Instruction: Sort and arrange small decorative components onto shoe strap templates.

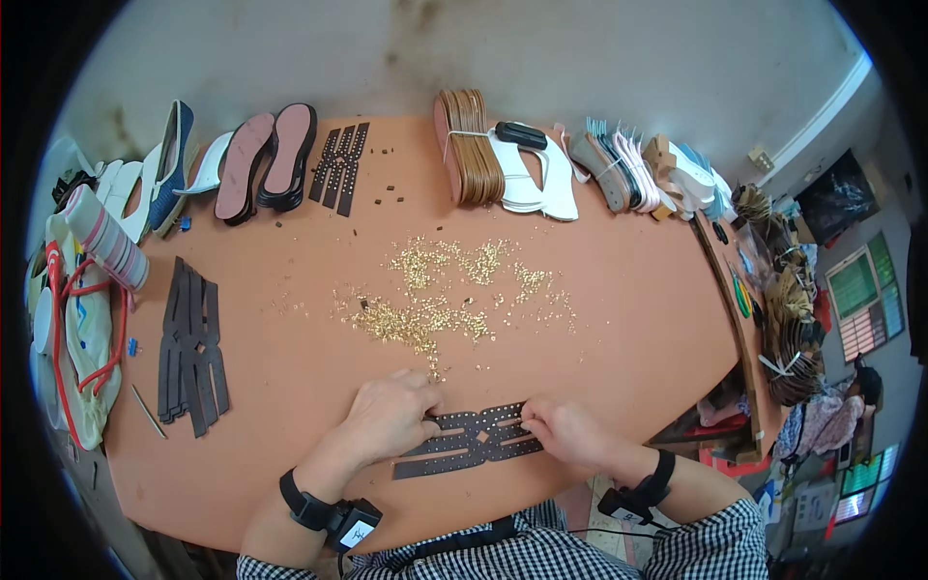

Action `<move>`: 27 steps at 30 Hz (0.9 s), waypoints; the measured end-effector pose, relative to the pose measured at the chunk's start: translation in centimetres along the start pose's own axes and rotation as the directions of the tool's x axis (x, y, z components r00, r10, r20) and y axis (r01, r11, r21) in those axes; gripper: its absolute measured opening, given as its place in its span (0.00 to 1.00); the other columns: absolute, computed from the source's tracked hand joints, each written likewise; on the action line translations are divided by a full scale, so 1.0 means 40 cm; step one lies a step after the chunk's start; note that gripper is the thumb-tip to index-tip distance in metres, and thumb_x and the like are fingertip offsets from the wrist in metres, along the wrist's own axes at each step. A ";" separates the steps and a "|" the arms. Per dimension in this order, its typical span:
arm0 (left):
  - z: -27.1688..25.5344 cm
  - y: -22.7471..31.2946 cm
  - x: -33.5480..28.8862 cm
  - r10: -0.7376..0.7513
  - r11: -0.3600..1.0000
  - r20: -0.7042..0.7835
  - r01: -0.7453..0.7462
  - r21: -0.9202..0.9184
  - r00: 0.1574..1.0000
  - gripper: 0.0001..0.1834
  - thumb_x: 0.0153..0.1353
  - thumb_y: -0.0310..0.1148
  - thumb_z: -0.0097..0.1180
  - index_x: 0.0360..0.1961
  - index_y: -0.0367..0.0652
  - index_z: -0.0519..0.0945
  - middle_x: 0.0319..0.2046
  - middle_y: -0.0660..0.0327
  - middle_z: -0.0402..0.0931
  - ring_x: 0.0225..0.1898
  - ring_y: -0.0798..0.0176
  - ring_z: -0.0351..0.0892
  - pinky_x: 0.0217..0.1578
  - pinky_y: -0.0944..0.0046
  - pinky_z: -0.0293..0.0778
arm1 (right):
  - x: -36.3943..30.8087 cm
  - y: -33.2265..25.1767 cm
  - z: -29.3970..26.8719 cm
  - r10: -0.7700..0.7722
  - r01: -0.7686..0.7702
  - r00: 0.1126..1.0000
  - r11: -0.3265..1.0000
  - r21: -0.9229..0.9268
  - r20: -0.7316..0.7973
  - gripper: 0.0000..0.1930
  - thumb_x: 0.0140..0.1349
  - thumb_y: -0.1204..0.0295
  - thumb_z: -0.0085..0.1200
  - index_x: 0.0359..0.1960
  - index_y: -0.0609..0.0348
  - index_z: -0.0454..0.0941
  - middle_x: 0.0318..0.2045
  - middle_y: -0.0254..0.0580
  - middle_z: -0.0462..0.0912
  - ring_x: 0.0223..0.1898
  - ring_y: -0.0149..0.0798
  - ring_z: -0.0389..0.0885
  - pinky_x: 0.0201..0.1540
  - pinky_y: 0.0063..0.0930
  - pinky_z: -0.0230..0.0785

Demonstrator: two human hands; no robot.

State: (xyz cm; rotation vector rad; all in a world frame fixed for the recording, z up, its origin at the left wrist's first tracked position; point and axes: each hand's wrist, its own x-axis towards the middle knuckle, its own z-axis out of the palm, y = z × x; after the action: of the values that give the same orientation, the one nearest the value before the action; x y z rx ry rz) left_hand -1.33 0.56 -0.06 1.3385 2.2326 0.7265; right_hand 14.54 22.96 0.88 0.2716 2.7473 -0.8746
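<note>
A dark brown cut-out strap piece (466,444) lies flat near the table's front edge. Small bright dots run along its strips, and a diamond-shaped hole sits at its centre. My left hand (394,414) rests over its upper left end, fingers curled together; whatever they hold is hidden. On the other side, my right hand (565,430) pinches at the upper right end of the strap piece. Just beyond my left fingertips, small gold metal studs (401,324) are scattered in loose heaps. Both wrists wear black bands with small boxes.
Plain dark strap pieces (191,348) are stacked at left, beside a thin pointed tool (149,412). Dotted straps (339,166), pink-topped soles (290,155), bundled brown soles (471,145) and white shoe parts (541,179) line the back. A red-handled bag (89,329) stands far left.
</note>
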 end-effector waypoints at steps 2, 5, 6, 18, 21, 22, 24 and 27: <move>0.005 -0.002 0.003 -0.007 1.000 -0.004 0.007 0.000 1.000 0.09 0.47 0.37 0.62 0.28 0.47 0.79 0.31 0.61 0.75 0.41 0.56 0.75 0.38 0.55 0.72 | -0.004 -0.010 -0.006 0.050 -0.051 0.998 0.998 0.045 0.025 0.04 0.60 0.74 0.49 0.33 0.62 0.73 0.28 0.51 0.79 0.31 0.52 0.79 0.35 0.39 0.71; 0.001 -0.002 0.001 0.000 1.000 -0.004 0.000 -0.006 1.000 0.08 0.47 0.36 0.62 0.28 0.47 0.79 0.31 0.61 0.75 0.41 0.55 0.75 0.37 0.55 0.72 | 0.000 -0.015 -0.012 0.034 -0.037 0.998 0.997 0.060 0.047 0.05 0.60 0.74 0.47 0.32 0.62 0.73 0.29 0.52 0.79 0.33 0.55 0.78 0.38 0.43 0.70; -0.003 0.000 -0.001 0.005 1.000 -0.011 -0.005 -0.006 1.000 0.08 0.47 0.35 0.61 0.28 0.47 0.79 0.31 0.61 0.75 0.41 0.55 0.75 0.37 0.55 0.72 | 0.004 -0.016 -0.013 0.017 -0.018 0.999 0.999 0.031 0.040 0.05 0.60 0.74 0.47 0.32 0.62 0.73 0.29 0.52 0.79 0.33 0.55 0.78 0.38 0.43 0.70; -0.003 0.000 -0.003 0.023 0.999 -0.032 -0.022 0.045 0.999 0.11 0.46 0.39 0.64 0.29 0.47 0.80 0.30 0.62 0.75 0.40 0.57 0.76 0.37 0.58 0.73 | 0.034 -0.023 -0.029 0.144 -0.148 0.977 0.989 0.018 0.159 0.04 0.61 0.75 0.50 0.34 0.63 0.73 0.23 0.44 0.79 0.20 0.37 0.79 0.26 0.32 0.72; -0.002 -0.002 0.001 0.018 0.999 -0.026 -0.017 0.039 0.999 0.11 0.46 0.39 0.64 0.29 0.47 0.81 0.30 0.62 0.75 0.40 0.58 0.76 0.37 0.58 0.73 | 0.045 -0.054 -0.050 0.295 -0.329 0.921 0.939 0.102 0.253 0.06 0.60 0.73 0.51 0.32 0.63 0.74 0.25 0.49 0.80 0.28 0.46 0.80 0.32 0.37 0.72; -0.005 -0.001 0.002 0.018 0.999 -0.024 -0.017 0.035 1.000 0.11 0.46 0.39 0.64 0.29 0.47 0.81 0.30 0.62 0.75 0.40 0.58 0.76 0.37 0.58 0.73 | 0.047 -0.063 -0.057 0.361 -0.416 0.882 0.898 0.144 0.302 0.06 0.59 0.71 0.52 0.31 0.63 0.75 0.27 0.52 0.80 0.32 0.52 0.80 0.36 0.41 0.71; -0.004 -0.001 0.006 0.023 0.999 -0.025 -0.022 0.036 0.999 0.11 0.46 0.39 0.64 0.29 0.47 0.81 0.30 0.62 0.75 0.40 0.58 0.76 0.37 0.58 0.73 | 0.034 -0.048 -0.046 0.283 -0.308 0.931 0.948 0.078 0.229 0.07 0.60 0.71 0.51 0.31 0.63 0.75 0.27 0.52 0.80 0.32 0.53 0.80 0.36 0.41 0.71; -0.001 0.000 0.001 0.020 0.999 -0.029 -0.019 0.043 0.999 0.10 0.46 0.39 0.64 0.29 0.47 0.81 0.30 0.62 0.75 0.40 0.57 0.76 0.37 0.57 0.73 | 0.008 -0.017 -0.021 0.114 -0.116 0.988 0.993 0.017 0.102 0.06 0.61 0.72 0.51 0.33 0.62 0.74 0.26 0.49 0.79 0.29 0.48 0.80 0.33 0.37 0.71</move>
State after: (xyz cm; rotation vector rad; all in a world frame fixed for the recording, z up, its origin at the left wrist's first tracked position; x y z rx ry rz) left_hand -1.38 0.59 -0.03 1.3799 2.2736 0.7138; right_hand 13.91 22.95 1.80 0.3758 2.6012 -0.8660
